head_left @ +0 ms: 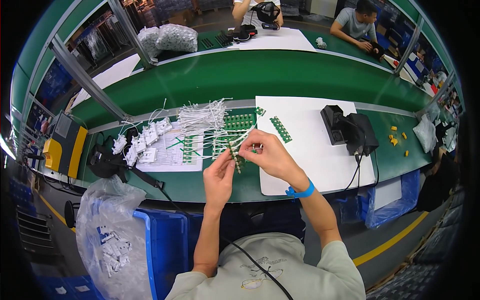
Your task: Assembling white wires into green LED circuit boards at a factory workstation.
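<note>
Nearest my camera, at six o'clock, is the person's pale shirt [280, 265], and beyond it I see the hands close together near the centre, the left hand [219, 175] pinching a small green board [237, 166], the right hand [270, 152] bent in beside it, though I can't tell whether those fingertips have closed on a wire. From the board, I count white wires [202, 117] at eleven o'clock on the table [230, 194], a black box [362, 132] near three, and a blue bin [167, 240] around seven.
</note>
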`<state>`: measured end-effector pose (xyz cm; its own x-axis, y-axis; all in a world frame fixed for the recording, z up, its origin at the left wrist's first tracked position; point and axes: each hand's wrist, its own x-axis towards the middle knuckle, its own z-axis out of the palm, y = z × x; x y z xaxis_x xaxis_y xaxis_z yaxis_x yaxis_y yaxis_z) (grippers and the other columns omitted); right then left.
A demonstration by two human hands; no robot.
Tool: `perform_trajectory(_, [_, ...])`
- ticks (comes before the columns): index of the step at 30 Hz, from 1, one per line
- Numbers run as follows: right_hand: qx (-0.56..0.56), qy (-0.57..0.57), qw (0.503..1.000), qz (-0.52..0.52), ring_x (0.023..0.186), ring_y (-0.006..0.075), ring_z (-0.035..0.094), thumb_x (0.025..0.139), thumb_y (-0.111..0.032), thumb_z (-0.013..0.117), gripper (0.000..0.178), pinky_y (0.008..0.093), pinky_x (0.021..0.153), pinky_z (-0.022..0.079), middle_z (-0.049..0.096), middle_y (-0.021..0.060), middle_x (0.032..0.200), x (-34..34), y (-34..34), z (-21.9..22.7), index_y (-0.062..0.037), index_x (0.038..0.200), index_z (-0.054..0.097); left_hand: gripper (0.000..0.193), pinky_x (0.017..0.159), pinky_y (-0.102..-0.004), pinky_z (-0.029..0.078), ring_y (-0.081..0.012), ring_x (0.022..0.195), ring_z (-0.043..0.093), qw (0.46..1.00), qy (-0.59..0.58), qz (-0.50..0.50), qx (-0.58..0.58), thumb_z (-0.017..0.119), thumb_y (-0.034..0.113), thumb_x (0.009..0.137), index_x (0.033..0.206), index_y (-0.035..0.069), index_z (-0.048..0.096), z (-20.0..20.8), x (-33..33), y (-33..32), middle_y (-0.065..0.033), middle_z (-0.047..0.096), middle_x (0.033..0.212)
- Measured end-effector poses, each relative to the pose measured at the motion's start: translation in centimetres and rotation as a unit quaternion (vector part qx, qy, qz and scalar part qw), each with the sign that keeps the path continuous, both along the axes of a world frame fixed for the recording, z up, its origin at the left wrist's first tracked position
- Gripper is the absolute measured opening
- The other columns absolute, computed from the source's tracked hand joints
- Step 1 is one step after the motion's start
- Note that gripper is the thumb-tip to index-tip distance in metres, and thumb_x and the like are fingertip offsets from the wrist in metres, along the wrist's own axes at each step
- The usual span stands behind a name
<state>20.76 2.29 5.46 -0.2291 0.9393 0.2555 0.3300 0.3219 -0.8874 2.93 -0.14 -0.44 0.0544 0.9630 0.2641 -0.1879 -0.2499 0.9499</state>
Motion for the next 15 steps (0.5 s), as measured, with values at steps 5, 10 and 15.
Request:
perform_trajectory(5, [0.026, 0.030, 0.998, -0.042, 0.071, 0.0132, 0.054, 0.083, -0.008, 0.076, 0.010, 0.0277, 0.062, 0.043, 0.061, 0.0059, 0.084, -0.7, 0.1, -0.5, 0.0000, 0.087, 0.072, 0.037, 0.081, -0.0243, 0.052, -0.0115, 0.092, 0.064, 0.992, 0.102, 0.072, 0.037, 0.060, -0.002, 0.098, 0.134, -0.011, 0.057, 0.2, 0.2, 0.1, -0.0112, 0.070, 0.105])
perform_trajectory(10, [0.062, -0.017, 0.992, -0.107, 0.067, 0.0140, 0.053, 0.078, -0.010, 0.081, 0.013, 0.0284, 0.061, 0.042, 0.064, 0.0055, 0.082, -0.7, 0.2, 0.0, -0.0013, 0.082, 0.073, 0.039, 0.085, -0.0248, 0.052, -0.0127, 0.098, 0.065, 0.999, 0.043, 0.021, 0.001, 0.059, -0.003, 0.098, 0.136, -0.010, 0.056, 0.9, -0.1, 0.4, -0.0119, 0.070, 0.111])
perform_trajectory(15, [0.052, -0.038, 0.995, -0.079, 0.064, 0.0165, 0.053, 0.075, -0.017, 0.084, 0.018, 0.0313, 0.060, 0.042, 0.066, 0.0051, 0.076, 0.3, 0.6, 0.6, -0.0029, 0.076, 0.072, 0.041, 0.089, -0.0252, 0.052, -0.0133, 0.103, 0.065, 0.999, 0.026, -0.044, -0.011, 0.059, -0.006, 0.097, 0.137, -0.010, 0.054, 1.2, -1.0, 0.8, -0.0131, 0.069, 0.117])
